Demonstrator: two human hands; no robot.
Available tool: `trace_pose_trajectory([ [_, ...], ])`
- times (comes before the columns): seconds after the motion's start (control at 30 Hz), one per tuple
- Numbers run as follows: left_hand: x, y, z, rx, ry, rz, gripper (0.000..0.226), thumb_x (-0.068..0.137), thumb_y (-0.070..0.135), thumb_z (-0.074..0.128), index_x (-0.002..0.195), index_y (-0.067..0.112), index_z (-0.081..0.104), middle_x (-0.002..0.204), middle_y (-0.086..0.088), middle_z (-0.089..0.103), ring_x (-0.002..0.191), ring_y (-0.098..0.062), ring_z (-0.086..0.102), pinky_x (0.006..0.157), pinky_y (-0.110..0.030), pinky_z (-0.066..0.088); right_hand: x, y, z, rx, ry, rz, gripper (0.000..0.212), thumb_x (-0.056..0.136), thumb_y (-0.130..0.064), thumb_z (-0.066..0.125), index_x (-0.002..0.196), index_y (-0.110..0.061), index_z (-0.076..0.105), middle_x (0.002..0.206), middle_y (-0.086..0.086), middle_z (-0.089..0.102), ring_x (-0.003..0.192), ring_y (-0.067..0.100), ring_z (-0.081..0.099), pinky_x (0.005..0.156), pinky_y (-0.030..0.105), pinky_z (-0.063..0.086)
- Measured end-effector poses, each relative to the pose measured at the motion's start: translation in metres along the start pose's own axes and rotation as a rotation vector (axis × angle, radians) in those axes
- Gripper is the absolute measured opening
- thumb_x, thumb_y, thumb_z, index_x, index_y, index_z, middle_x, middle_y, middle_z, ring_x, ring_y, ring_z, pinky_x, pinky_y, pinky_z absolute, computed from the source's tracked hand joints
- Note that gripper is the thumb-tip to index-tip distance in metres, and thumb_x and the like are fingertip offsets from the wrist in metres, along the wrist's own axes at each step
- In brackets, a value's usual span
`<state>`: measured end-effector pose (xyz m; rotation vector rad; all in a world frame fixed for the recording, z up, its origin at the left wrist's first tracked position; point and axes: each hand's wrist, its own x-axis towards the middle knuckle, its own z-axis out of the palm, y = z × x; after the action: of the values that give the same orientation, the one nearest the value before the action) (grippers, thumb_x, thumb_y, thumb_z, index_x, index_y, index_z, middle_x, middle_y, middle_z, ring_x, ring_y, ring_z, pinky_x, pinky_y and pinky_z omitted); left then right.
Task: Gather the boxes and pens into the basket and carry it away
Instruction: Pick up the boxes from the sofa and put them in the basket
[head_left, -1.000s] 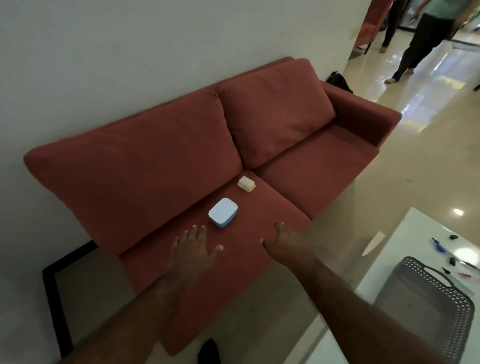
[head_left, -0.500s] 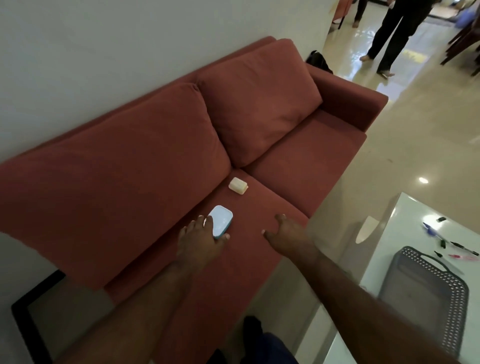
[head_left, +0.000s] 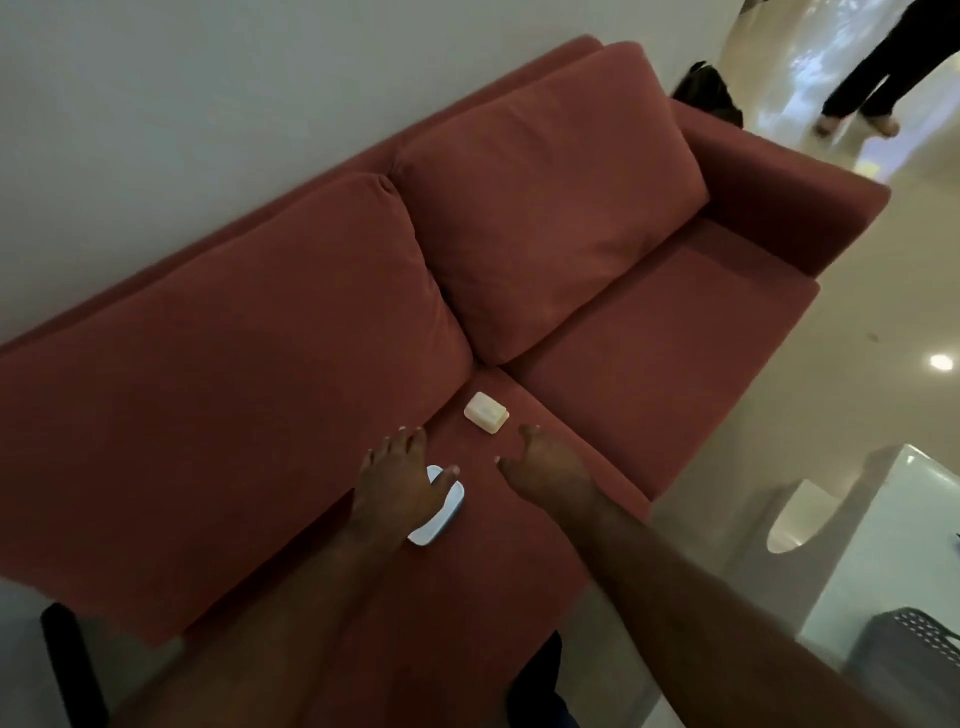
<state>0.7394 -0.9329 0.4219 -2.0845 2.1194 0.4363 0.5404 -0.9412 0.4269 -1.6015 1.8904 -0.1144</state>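
Note:
A white box with a blue base (head_left: 441, 514) lies on the seat of the red sofa (head_left: 649, 332). My left hand (head_left: 397, 488) rests on top of it, thumb on its right side and fingers spread over its far end. A small cream box (head_left: 485, 412) sits further back near the gap between the seat cushions. My right hand (head_left: 545, 465) hovers just right of and below the cream box, fingers apart, holding nothing. The grey perforated basket (head_left: 914, 644) shows at the lower right on the white table (head_left: 883, 551). No pens are in view.
The sofa stands against a white wall, with two back cushions. A dark bag (head_left: 709, 93) lies behind the armrest. A person's legs (head_left: 872, 67) stand on the glossy floor at the top right. A black frame (head_left: 67, 665) stands at the lower left.
My left hand has moved from beside the blue-and-white box onto its top. My right hand has reached forward toward the cream box. The view has swung closer to the sofa.

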Motion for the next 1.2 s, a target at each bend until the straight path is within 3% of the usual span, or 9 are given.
trace_pose_trajectory([
  [0.37,0.114,0.016,0.063,0.011,-0.037,0.012,0.077,0.090,0.065,0.040,0.149,0.016,0.031,0.156,-0.010,0.032,0.143,-0.029,0.032,0.116,-0.046,0.026,0.145,0.036,0.054,-0.046,-0.062,-0.029,0.052,0.085,-0.038,0.064,0.126,-0.009,0.054,0.120,0.011,0.063,0.105,0.030,0.063,0.082,0.035,0.050],
  [0.67,0.174,0.025,0.154,-0.002,-0.031,0.055,0.081,0.087,0.065,0.044,0.150,0.016,0.029,0.157,-0.008,0.032,0.142,-0.025,0.033,0.115,-0.044,0.025,0.242,0.052,0.133,-0.163,-0.009,-0.161,0.062,0.082,-0.033,0.065,0.137,-0.014,0.045,0.141,0.009,0.047,0.120,0.033,0.052,0.096,0.042,0.047],
  [0.87,0.176,0.016,0.180,0.019,-0.063,0.057,0.082,0.088,0.064,0.042,0.152,0.016,0.022,0.159,-0.009,0.026,0.145,-0.027,0.028,0.117,-0.044,0.023,0.259,0.061,0.164,-0.163,0.048,-0.171,0.069,0.079,-0.032,0.068,0.140,-0.018,0.042,0.132,0.006,0.053,0.114,0.031,0.054,0.088,0.041,0.049],
  [1.0,0.171,0.017,0.185,0.022,-0.078,0.059,0.082,0.089,0.063,0.041,0.153,0.016,0.020,0.160,-0.009,0.024,0.146,-0.026,0.025,0.118,-0.043,0.021,0.258,0.065,0.176,-0.142,0.136,-0.154,0.059,0.082,-0.025,0.065,0.137,-0.018,0.044,0.125,0.007,0.057,0.112,0.029,0.053,0.081,0.040,0.050],
  [1.2,0.166,0.024,0.168,0.003,-0.057,0.087,0.082,0.090,0.064,0.040,0.154,0.018,0.018,0.161,-0.008,0.022,0.147,-0.025,0.023,0.118,-0.043,0.020,0.233,0.076,0.160,0.005,0.139,-0.103,0.066,0.077,-0.028,0.069,0.137,-0.018,0.044,0.127,0.006,0.056,0.116,0.027,0.052,0.092,0.039,0.048],
])
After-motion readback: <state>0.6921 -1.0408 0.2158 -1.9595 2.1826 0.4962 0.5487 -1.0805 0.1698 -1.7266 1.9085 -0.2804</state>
